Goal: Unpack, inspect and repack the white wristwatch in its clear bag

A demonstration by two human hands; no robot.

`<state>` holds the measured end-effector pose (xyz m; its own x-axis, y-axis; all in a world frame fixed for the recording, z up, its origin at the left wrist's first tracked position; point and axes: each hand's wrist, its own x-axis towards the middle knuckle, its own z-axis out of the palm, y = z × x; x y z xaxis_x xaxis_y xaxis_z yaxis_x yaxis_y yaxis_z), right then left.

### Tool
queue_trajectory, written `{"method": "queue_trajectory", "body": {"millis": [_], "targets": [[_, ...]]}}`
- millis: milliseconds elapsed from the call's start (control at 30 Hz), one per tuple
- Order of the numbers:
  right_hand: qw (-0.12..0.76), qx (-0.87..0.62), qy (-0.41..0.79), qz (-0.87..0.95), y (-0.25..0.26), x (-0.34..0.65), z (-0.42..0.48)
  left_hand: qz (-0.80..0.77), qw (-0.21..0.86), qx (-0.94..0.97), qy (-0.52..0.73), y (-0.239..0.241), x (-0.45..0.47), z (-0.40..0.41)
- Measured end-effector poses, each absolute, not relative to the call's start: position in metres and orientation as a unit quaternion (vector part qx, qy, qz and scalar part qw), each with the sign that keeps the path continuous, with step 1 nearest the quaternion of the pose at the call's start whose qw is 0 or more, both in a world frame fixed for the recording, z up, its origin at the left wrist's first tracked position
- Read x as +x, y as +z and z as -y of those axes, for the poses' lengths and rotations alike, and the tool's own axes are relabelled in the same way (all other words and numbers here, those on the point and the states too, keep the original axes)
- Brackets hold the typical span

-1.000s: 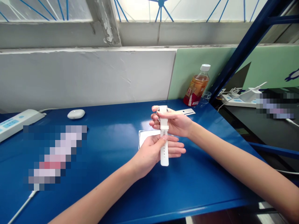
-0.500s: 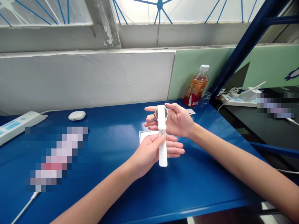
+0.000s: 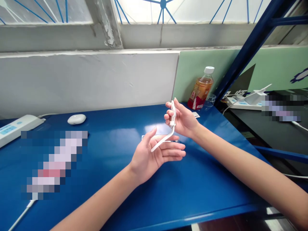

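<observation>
My right hand [image 3: 184, 120] grips the body of a white wristwatch [image 3: 172, 116] above the blue table [image 3: 113, 192], holding it edge-on and upright. The watch's white strap [image 3: 162, 142] hangs down and to the left, and its free end lies across the palm of my left hand [image 3: 154, 154]. That left hand is open, palm up, fingers stretched out to the right. A white card [image 3: 146, 137] lies on the table just behind the left hand, mostly hidden by it.
A bottle of amber drink [image 3: 201, 89] stands at the back right beside a small clear cup [image 3: 210, 100]. A white earbud case [image 3: 76, 119] and a white power strip [image 3: 12, 127] lie at the back left. A blue shelf post [image 3: 250, 45] rises on the right.
My left hand has let go of the strap and opened flat. My right hand has turned the watch edge-on, so the strap now swings down onto the left palm.
</observation>
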<state>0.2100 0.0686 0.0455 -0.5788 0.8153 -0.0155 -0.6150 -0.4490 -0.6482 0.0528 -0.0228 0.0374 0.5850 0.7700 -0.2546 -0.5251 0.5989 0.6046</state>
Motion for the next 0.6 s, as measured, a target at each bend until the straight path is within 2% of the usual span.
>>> {"method": "queue_trajectory", "body": {"millis": [100, 300, 500, 600], "targets": [[0.444, -0.157, 0.827, 0.306, 0.046, 0.211, -0.072, -0.232, 0.870, 0.200, 0.386, 0.039, 0.052, 0.024], [0.538, -0.166, 0.768, 0.306, 0.049, 0.215, -0.080, -0.255, 0.869, 0.148, 0.398, 0.045, 0.055, 0.026], [0.451, -0.212, 0.682, 0.534, 0.048, 0.208, -0.065, -0.269, 0.797, 0.281, 0.463, 0.043, 0.057, 0.026], [0.444, -0.212, 0.603, 0.628, 0.049, 0.205, -0.057, -0.292, 0.754, 0.358, 0.467, 0.038, 0.058, 0.025]]}}
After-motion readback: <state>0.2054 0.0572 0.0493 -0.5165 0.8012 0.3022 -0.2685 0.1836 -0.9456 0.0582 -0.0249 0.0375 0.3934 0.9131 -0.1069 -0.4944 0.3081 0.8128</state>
